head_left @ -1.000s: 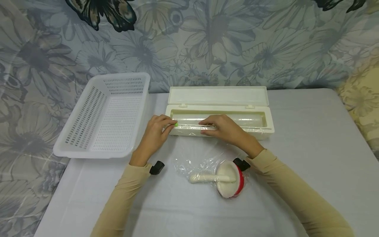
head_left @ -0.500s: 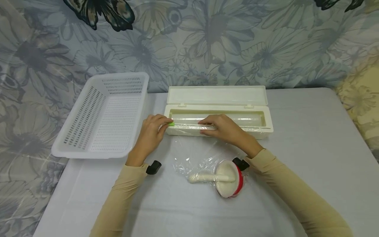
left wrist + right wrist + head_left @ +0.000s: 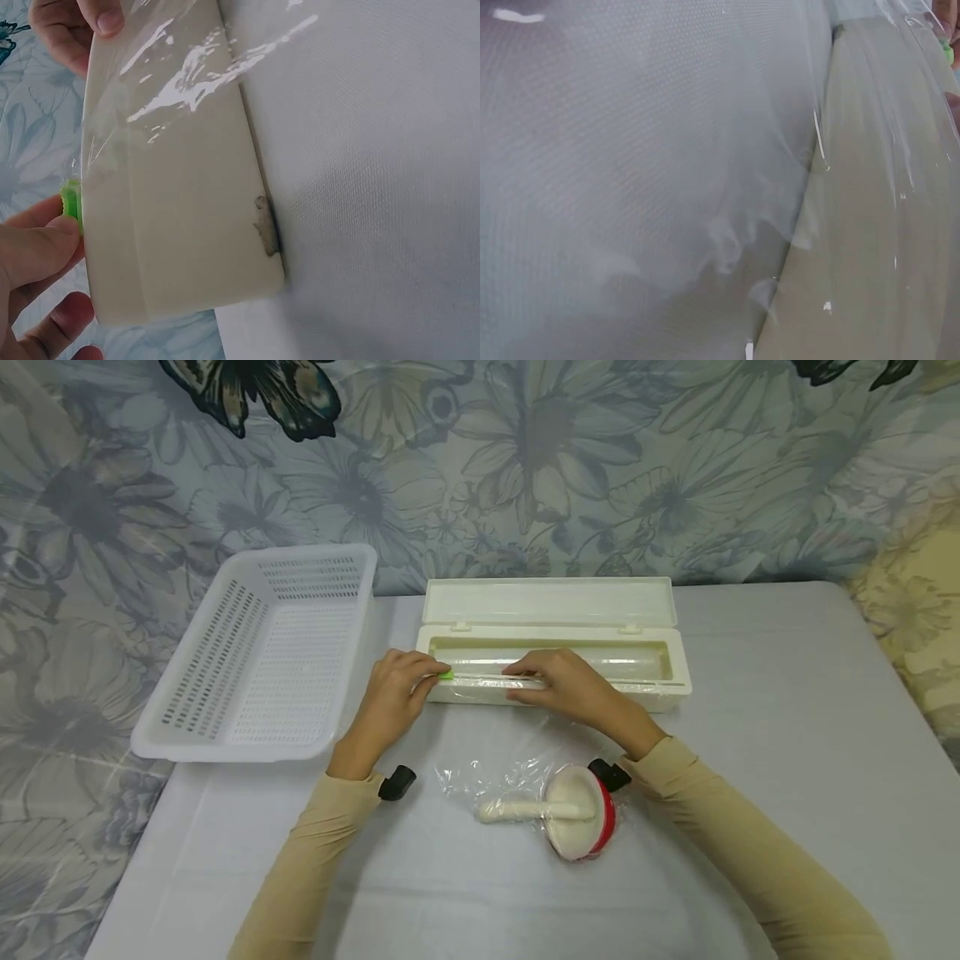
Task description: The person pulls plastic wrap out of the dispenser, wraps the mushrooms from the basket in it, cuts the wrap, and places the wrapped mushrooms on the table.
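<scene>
A cream cling film dispenser (image 3: 555,702) lies on the table with its long lid (image 3: 551,602) tipped back and a roll of film inside. Between thumb and fingers, my left hand (image 3: 393,689) pinches a small green slide cutter (image 3: 71,204) at the left end of the front edge. My right hand (image 3: 570,685) grips that edge near its middle, thumb in front and fingers over the top. Clear cling film (image 3: 487,777) drapes down the front onto the table. It covers a cream, round-headed item with a handle and red rim (image 3: 577,822), lying on its side.
To the left stands a white slotted plastic basket (image 3: 247,752), close to the dispenser. A white cloth (image 3: 795,735) covers the table. Behind it hangs a flower-patterned backdrop (image 3: 555,460).
My left hand and the green slide cutter went a little left along the front edge, then back right. My right hand has stayed in place on the dispenser.
</scene>
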The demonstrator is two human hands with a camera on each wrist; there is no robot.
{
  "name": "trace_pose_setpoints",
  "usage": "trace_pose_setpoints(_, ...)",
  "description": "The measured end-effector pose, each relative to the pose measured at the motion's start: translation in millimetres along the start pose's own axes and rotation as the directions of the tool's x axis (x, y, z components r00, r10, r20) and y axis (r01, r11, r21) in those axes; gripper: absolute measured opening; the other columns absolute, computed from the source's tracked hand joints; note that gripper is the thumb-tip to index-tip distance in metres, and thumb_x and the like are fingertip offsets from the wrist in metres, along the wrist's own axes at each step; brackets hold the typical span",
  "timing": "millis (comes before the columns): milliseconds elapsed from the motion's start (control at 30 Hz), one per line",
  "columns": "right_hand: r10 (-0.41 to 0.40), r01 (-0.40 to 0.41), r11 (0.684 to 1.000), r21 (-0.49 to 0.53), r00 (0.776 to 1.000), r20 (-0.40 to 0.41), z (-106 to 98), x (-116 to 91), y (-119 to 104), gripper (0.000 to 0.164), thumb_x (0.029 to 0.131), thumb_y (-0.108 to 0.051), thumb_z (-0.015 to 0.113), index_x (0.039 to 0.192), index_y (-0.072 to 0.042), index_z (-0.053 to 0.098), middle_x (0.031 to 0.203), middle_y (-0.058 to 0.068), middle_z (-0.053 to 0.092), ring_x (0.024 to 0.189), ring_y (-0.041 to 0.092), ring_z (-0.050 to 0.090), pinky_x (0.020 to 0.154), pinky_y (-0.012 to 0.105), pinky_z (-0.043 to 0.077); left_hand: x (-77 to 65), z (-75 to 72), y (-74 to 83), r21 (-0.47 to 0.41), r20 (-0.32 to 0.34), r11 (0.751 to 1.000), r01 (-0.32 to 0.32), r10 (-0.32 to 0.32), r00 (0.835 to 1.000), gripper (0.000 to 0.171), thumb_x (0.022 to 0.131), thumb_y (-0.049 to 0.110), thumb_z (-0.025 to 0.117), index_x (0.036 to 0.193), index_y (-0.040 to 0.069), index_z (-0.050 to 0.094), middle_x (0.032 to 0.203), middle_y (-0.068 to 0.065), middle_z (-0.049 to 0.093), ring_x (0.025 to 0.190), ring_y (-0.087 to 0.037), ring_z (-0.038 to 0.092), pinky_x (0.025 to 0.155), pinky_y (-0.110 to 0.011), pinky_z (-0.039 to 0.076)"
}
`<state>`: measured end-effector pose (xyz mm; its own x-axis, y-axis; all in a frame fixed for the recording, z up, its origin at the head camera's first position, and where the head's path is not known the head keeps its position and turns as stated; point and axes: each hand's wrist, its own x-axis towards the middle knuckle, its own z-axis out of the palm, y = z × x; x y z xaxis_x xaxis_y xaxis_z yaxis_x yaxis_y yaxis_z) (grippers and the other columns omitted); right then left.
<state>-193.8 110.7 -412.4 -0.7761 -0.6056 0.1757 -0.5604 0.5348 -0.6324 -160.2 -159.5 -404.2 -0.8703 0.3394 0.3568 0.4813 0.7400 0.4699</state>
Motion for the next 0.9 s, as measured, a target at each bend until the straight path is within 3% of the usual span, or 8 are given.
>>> trace_pose_setpoints(267, -0.01, 0.01, 1.0, -0.004, 1.0, -0.006, -0.2, 0.1, 1.1, 0.033, 0.085, -0.02, 0.079, 0.112, -0.003, 0.074, 0.108, 0.01, 0.075, 0.1, 0.026, 0.071, 0.088, 0.041, 0.056, 4.0, 3.1, 3.9, 0.005, 0.002, 0.999, -0.049, 0.049, 0.999, 0.02, 0.089, 0.006, 0.071, 0.107, 0.009, 0.076, 0.103, -0.007, 0.075, 0.095, -0.03, 0.061, 0.085, -0.045, 0.046)
trace_pose_setpoints(900, -0.002, 0.002, 1.0, -0.017, 1.0, -0.007, 0.7, 4.4, -1.7, 0.031, 0.082, -0.019, 0.082, 0.108, -0.004, 0.075, 0.104, 0.009, 0.076, 0.094, 0.023, 0.071, 0.084, 0.039, 0.057, 6.7, 10.7, 9.6, 0.002, -0.001, 0.996, -0.089, 0.089, 0.996, 0.019, 0.089, 0.006, 0.07, 0.106, 0.009, 0.077, 0.102, -0.006, 0.075, 0.091, -0.026, 0.061, 0.082, -0.04, 0.047)
